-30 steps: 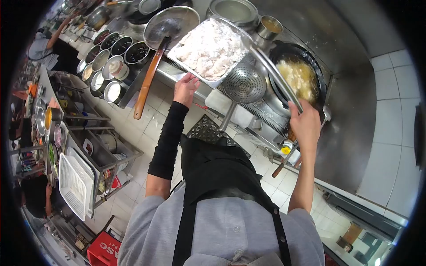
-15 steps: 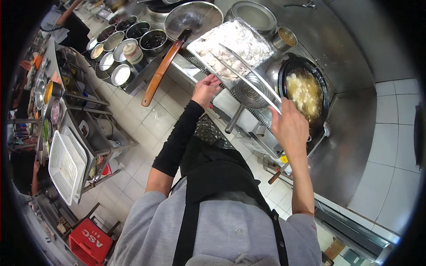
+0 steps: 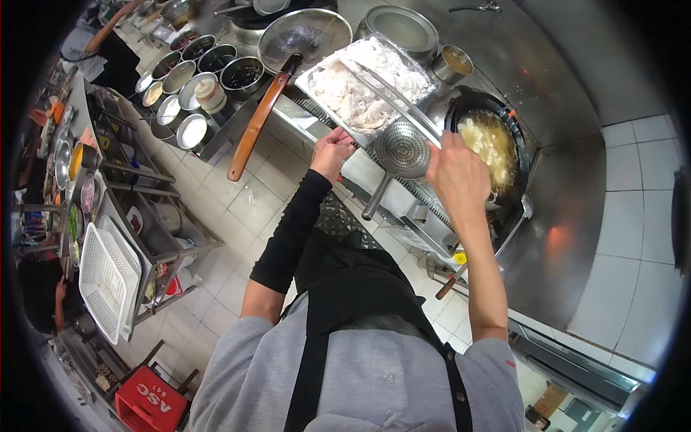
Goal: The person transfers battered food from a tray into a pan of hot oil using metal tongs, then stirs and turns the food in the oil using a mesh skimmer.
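My right hand (image 3: 461, 171) is closed around the metal tongs (image 3: 407, 108). The tongs' tips lie over the white floured pieces (image 3: 371, 83) in the metal tray (image 3: 369, 136). At the tray's near edge is my left hand (image 3: 332, 153), its fingers bent against or close to the rim; the contact is hard to make out. Right of the tray, pale pieces (image 3: 489, 147) fry in bubbling oil in the black wok (image 3: 525, 137). A perforated ladle (image 3: 402, 150) lies between tray and wok.
A wok with a wooden handle (image 3: 260, 122) sticks out left of the tray. Beside it stand several seasoning bowls (image 3: 193, 131). A pot (image 3: 402, 29) and a metal cup (image 3: 453, 63) stand behind. On the left are a white basket (image 3: 108, 281), a red crate (image 3: 151, 399) and other people (image 3: 90, 54).
The tongs have moved from beside the wok to over the floured pieces, with my right hand shifting left. My left hand stays near the tray's edge. The view has shifted.
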`<state>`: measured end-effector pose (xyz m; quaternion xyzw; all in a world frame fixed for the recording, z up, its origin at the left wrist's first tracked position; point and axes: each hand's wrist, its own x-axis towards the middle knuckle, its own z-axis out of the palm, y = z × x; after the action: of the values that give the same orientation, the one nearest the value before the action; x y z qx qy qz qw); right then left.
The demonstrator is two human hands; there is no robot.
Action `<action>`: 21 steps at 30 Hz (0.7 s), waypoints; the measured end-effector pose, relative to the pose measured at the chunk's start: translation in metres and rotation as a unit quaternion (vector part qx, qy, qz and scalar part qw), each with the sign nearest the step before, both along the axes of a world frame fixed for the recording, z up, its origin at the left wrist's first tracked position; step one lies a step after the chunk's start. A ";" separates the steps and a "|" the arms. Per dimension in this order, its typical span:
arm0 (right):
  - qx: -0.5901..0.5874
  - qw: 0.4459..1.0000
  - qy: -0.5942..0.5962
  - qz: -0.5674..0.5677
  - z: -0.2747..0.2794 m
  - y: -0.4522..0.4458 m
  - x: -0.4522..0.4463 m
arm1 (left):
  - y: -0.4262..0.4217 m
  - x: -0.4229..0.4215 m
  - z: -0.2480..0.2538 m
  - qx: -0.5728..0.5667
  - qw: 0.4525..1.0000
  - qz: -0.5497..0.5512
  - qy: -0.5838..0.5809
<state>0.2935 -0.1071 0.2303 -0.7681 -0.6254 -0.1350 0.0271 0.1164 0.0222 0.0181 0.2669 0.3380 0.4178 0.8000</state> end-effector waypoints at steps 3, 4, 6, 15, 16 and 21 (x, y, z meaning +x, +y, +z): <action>0.042 0.997 0.059 -0.035 0.008 -0.018 0.014 | -0.003 0.001 0.001 -0.002 1.000 0.010 -0.003; 0.048 0.996 0.066 -0.047 0.012 -0.024 0.017 | -0.004 -0.001 0.002 0.002 1.000 0.005 0.000; 0.061 0.991 0.075 -0.087 0.019 -0.043 0.027 | -0.001 -0.003 -0.011 -0.003 1.000 -0.004 -0.012; 0.020 0.927 0.087 -0.365 0.018 -0.146 0.104 | -0.030 -0.037 -0.017 -0.027 0.999 -0.035 0.029; 0.010 0.917 0.080 -0.391 0.014 -0.156 0.118 | -0.036 -0.042 -0.019 -0.027 0.998 -0.039 0.034; -0.031 0.882 0.040 -0.469 -0.018 -0.196 0.203 | -0.061 -0.068 -0.031 -0.053 0.995 -0.057 0.061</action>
<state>0.4960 -0.3027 0.2122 -0.9768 -0.1944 -0.0817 -0.0385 0.0485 -0.0390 -0.0125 0.2680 0.3918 0.3364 0.8133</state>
